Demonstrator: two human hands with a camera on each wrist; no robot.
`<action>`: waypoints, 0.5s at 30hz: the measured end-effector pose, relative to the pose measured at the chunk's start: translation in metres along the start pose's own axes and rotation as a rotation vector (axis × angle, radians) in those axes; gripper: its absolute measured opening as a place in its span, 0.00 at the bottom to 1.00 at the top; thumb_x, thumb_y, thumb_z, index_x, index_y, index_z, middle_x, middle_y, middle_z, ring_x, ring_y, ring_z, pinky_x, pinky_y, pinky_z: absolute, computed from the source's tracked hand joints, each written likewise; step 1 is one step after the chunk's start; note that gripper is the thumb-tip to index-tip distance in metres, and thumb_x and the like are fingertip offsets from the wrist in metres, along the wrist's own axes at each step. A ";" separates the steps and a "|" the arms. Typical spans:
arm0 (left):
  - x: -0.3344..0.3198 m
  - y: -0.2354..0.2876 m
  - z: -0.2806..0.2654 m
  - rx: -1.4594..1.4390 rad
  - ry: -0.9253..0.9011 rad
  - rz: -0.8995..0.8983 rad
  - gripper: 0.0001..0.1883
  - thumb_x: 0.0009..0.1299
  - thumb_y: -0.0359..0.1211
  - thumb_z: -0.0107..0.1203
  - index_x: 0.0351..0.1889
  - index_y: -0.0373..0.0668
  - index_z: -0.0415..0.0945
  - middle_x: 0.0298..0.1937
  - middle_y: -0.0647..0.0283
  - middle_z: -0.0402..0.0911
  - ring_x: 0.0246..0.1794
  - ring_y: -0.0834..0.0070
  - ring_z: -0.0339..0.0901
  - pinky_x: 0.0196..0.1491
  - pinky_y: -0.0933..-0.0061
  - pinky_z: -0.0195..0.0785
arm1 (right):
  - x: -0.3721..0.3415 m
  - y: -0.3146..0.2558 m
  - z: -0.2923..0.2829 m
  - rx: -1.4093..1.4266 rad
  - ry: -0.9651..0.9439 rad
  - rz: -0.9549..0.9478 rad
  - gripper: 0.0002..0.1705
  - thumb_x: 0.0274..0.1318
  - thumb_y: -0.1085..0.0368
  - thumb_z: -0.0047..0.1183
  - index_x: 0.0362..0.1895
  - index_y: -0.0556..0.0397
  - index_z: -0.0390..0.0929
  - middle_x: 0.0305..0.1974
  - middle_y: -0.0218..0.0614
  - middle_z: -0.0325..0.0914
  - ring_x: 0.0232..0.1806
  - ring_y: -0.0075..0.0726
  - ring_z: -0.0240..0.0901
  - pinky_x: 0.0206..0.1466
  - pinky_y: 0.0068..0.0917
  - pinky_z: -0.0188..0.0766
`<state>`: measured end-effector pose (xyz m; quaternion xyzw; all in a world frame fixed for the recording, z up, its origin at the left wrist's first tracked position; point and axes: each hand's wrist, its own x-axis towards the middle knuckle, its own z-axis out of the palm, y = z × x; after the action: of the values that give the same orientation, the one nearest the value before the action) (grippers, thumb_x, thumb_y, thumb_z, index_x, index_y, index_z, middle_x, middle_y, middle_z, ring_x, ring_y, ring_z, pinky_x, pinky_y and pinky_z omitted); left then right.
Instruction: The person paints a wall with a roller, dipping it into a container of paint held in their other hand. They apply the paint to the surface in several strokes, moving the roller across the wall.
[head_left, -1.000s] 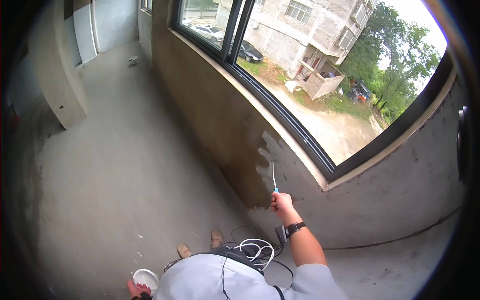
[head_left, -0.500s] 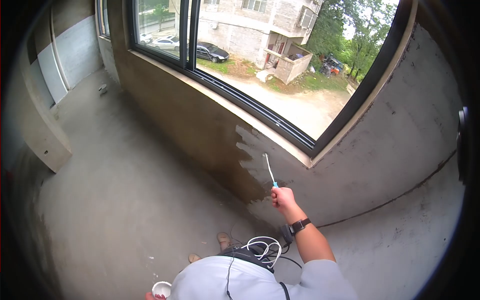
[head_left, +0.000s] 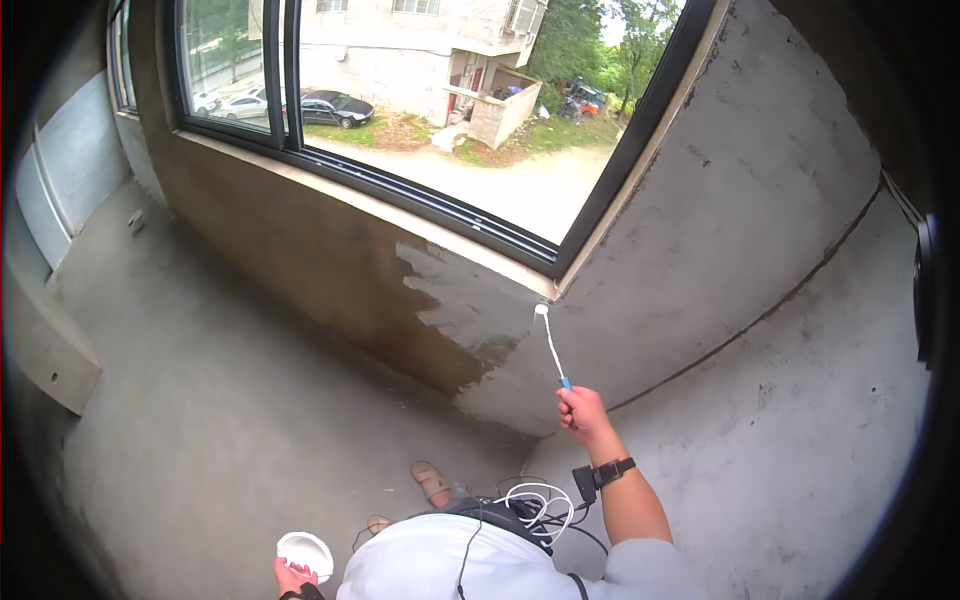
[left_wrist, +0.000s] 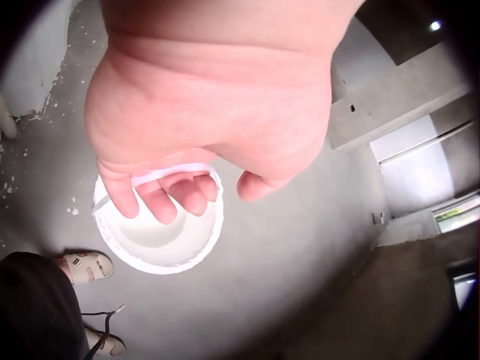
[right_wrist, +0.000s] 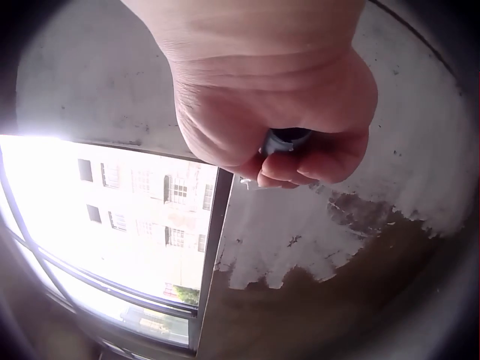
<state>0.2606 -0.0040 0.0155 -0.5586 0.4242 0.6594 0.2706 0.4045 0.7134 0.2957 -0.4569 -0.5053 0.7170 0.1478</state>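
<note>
My right hand [head_left: 584, 412] grips the blue handle of a small paint roller [head_left: 553, 348]. Its thin white shaft runs up to a white roller head at the wall, just under the window's lower corner. In the right wrist view, the fingers curl round the dark hollow end of the handle [right_wrist: 283, 140]. Low on the left, my left hand [head_left: 290, 577] holds a white bucket [left_wrist: 161, 268] by its rim, fingers hooked inside over the edge. White liquid or coating shows in it. Around the roller the wall is pale grey [head_left: 470, 290]; farther left it is brown [head_left: 330, 260].
A black-framed window [head_left: 430, 210] with a pale sill spans the wall above. The grey floor [head_left: 230, 400] stretches left past a concrete column [head_left: 50, 350]. A coiled white cable [head_left: 540, 500] hangs at my waist. Sandalled feet [head_left: 430, 482] stand near the wall.
The head view has swung right. The roller has moved right along the wall to below the window corner, and the bucket shows more fully. Both hands keep their hold.
</note>
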 end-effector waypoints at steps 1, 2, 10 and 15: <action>0.001 0.002 0.006 0.001 -0.001 0.015 0.17 0.57 0.51 0.49 0.33 0.53 0.61 0.34 0.73 0.62 0.44 0.73 0.62 0.59 0.56 0.52 | -0.005 0.000 -0.003 0.019 0.005 0.001 0.08 0.63 0.61 0.50 0.34 0.50 0.72 0.19 0.24 0.65 0.14 0.19 0.58 0.18 0.22 0.56; 0.001 0.006 0.011 0.004 -0.001 0.015 0.17 0.57 0.51 0.49 0.33 0.53 0.61 0.34 0.73 0.62 0.44 0.73 0.62 0.59 0.56 0.52 | -0.008 0.001 -0.006 0.020 0.008 0.002 0.08 0.63 0.61 0.50 0.34 0.50 0.72 0.19 0.24 0.65 0.14 0.19 0.58 0.18 0.22 0.56; 0.001 0.012 0.023 0.003 -0.057 -0.058 0.15 0.60 0.51 0.46 0.28 0.53 0.59 0.29 0.73 0.62 0.40 0.73 0.61 0.54 0.55 0.55 | 0.003 0.006 0.002 0.137 -0.017 0.006 0.08 0.64 0.62 0.49 0.40 0.54 0.72 0.20 0.26 0.65 0.16 0.21 0.57 0.20 0.23 0.56; -0.009 -0.006 0.006 -0.041 -0.023 -0.076 0.15 0.59 0.51 0.46 0.28 0.53 0.60 0.28 0.73 0.63 0.41 0.72 0.62 0.54 0.54 0.56 | 0.032 0.002 0.026 0.114 -0.119 0.008 0.08 0.65 0.62 0.49 0.39 0.54 0.72 0.20 0.26 0.65 0.16 0.21 0.57 0.20 0.23 0.56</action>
<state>0.2640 0.0053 0.0227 -0.5722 0.3859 0.6636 0.2886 0.3667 0.7182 0.2798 -0.4061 -0.4696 0.7712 0.1404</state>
